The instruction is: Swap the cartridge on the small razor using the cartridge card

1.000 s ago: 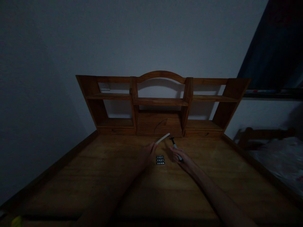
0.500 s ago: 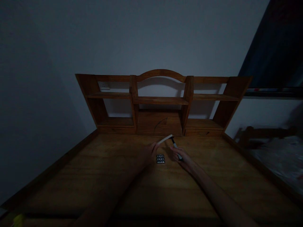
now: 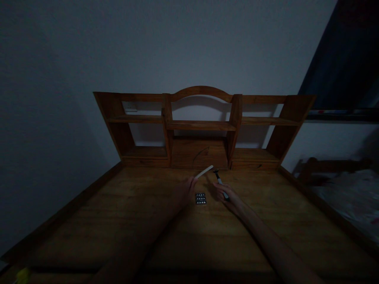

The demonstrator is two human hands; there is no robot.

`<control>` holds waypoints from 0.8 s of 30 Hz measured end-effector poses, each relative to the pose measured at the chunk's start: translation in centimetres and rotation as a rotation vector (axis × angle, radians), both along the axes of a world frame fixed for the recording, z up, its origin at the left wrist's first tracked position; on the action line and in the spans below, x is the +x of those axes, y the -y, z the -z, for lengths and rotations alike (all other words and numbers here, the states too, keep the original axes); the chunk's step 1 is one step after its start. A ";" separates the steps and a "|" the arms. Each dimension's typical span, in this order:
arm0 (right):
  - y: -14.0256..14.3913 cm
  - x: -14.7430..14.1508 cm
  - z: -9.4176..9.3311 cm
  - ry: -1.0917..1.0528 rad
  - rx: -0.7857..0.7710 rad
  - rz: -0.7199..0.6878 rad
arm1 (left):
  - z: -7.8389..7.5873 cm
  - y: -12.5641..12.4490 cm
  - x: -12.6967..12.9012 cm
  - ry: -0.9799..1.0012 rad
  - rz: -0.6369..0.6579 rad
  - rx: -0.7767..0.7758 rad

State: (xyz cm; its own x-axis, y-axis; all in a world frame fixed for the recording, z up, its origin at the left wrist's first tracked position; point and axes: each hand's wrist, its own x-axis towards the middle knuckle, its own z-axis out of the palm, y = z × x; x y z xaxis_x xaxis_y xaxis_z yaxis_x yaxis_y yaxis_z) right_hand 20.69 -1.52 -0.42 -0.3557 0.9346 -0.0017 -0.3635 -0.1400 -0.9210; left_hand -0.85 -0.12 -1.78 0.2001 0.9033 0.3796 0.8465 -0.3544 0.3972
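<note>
My left hand (image 3: 187, 190) is closed around one end of a slim whitish stick (image 3: 205, 172), which slants up and to the right. My right hand (image 3: 225, 194) grips the light grey handle of a razor (image 3: 219, 181), its small dark head pointing up and away from me. A short gap separates the stick's tip from the razor head. On the tabletop between my hands lies a small dark tray-like pack (image 3: 200, 198) with rows of whitish marks; neither hand touches it. The dim light hides finer detail.
The wooden desk (image 3: 237, 232) has raised side edges. Across its back stands a wooden shelf unit (image 3: 201, 125) against the wall. A yellow object (image 3: 23, 275) shows at the lower left corner. Crumpled pale plastic (image 3: 352, 197) lies beyond the right edge.
The stick's tip has drawn left and slightly up, away from the razor head it met before. My right hand has barely moved, and the pack has stayed put.
</note>
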 end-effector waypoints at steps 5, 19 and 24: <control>-0.1 0.0 0.1 0.006 0.019 0.000 | 0.2 0.2 0.4 -0.023 0.027 0.060; -1.5 0.9 1.5 0.351 0.088 0.292 | -1.0 0.5 0.3 0.095 -0.111 0.014; -1.8 1.5 2.3 0.826 0.434 0.531 | -0.8 0.6 0.4 0.120 -0.046 -0.002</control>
State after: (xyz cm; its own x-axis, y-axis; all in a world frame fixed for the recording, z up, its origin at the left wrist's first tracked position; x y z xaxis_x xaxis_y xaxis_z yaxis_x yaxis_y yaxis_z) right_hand 22.16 0.29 -2.77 0.0555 0.9480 0.3134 0.4769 0.2506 -0.8425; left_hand -0.43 -0.76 -0.99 0.1114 0.9114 0.3962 0.8083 -0.3150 0.4974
